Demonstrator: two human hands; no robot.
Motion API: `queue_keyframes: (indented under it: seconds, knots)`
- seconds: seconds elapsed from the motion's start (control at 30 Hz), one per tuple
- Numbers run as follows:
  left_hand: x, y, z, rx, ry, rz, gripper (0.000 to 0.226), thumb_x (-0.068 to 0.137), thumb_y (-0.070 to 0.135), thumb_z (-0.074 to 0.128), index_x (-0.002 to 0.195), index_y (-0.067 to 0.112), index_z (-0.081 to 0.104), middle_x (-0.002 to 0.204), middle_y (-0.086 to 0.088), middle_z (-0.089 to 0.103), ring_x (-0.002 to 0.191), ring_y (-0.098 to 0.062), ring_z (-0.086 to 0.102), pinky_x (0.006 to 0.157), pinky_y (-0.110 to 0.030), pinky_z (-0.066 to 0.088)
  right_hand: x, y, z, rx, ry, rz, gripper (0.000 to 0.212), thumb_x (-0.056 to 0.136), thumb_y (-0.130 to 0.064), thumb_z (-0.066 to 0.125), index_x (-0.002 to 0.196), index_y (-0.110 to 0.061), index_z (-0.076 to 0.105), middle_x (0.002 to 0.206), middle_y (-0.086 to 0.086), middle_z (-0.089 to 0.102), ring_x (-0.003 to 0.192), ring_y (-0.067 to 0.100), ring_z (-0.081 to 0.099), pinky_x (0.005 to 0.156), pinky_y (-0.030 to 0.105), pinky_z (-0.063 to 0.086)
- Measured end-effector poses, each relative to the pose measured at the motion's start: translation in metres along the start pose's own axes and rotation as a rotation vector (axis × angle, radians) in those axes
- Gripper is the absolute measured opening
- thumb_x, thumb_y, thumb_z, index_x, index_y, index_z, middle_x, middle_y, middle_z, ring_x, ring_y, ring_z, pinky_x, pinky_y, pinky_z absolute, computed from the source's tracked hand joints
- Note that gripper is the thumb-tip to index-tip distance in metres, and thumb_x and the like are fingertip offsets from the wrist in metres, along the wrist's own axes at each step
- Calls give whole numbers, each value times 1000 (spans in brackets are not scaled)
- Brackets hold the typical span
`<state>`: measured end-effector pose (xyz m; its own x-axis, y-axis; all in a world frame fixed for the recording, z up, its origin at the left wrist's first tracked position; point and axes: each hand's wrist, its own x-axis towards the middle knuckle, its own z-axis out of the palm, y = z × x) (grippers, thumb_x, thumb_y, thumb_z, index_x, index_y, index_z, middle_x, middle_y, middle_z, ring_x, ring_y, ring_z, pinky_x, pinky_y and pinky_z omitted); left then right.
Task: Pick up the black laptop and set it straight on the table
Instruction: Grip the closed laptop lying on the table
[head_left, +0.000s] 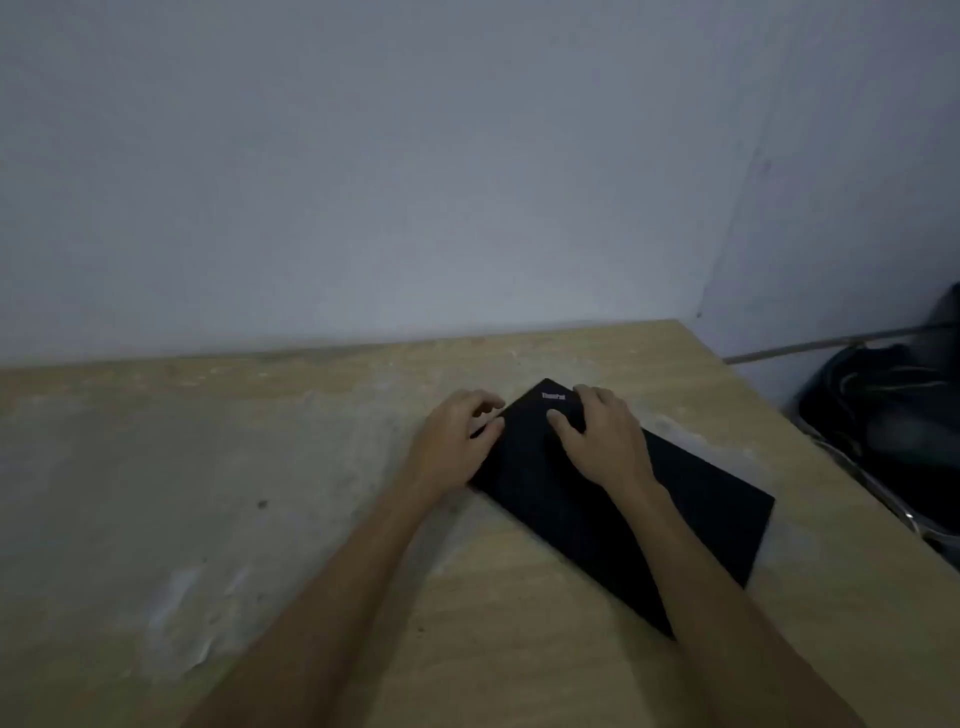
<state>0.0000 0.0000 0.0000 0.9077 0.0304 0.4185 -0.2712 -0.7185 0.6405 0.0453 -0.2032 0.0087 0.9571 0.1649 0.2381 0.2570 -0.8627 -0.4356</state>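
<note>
A closed black laptop (691, 514) lies flat on the worn wooden table (260, 519), turned at an angle so one corner with a small logo points toward the wall. My left hand (457, 441) curls against the laptop's left edge near that far corner. My right hand (602, 436) rests on top of the lid just behind the logo, its fingers bent over the far edge. My right forearm hides part of the lid.
A pale wall runs along the table's far edge. The table's right edge slants down past the laptop, and beyond it lie a dark bag with cables (893, 415) and a thin rod (831, 343).
</note>
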Motion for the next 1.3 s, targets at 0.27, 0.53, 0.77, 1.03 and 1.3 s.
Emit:
queue_keyframes:
  seconds: [0.27, 0.53, 0.77, 1.03, 1.3]
  knots:
    - [3, -5, 21, 49, -59, -103, 27, 100, 22, 66, 126, 16, 71, 123, -4, 71, 112, -20, 64, 94, -31, 49, 14, 5, 5, -117, -96, 114, 63, 102, -57, 48, 144, -10, 51, 143, 14, 58, 132, 35, 52, 110, 49, 40]
    - [2, -10, 24, 20, -29, -91, 24, 98, 21, 68, 122, 16, 73, 120, -2, 73, 110, -19, 65, 95, -34, 51, 26, 11, 6, 18, -30, 221, 56, 94, -54, 63, 126, -7, 65, 126, 16, 59, 121, 36, 54, 102, 49, 46]
    - [0, -7, 19, -15, 74, -60, 22, 100, 18, 65, 122, 17, 70, 120, 1, 68, 104, -6, 59, 88, -4, 40, 40, -6, -5, -51, 137, 184, 56, 91, -63, 61, 102, -9, 69, 107, 8, 55, 108, 33, 56, 99, 47, 42]
    - [5, -9, 12, -73, 85, -88, 27, 102, 23, 65, 128, 18, 69, 119, -1, 65, 101, -6, 59, 84, -5, 42, 55, -11, -13, -121, 55, 119, 65, 97, -72, 45, 94, -9, 62, 89, 8, 70, 79, 31, 64, 67, 38, 43]
    - [20, 9, -9, -197, 187, -70, 14, 93, 20, 76, 106, 25, 77, 106, 9, 72, 99, -4, 67, 78, -23, 56, 61, -10, -28, -61, 172, 209, 78, 95, -80, 37, 60, -12, 51, 59, 3, 58, 50, 22, 52, 49, 31, 29]
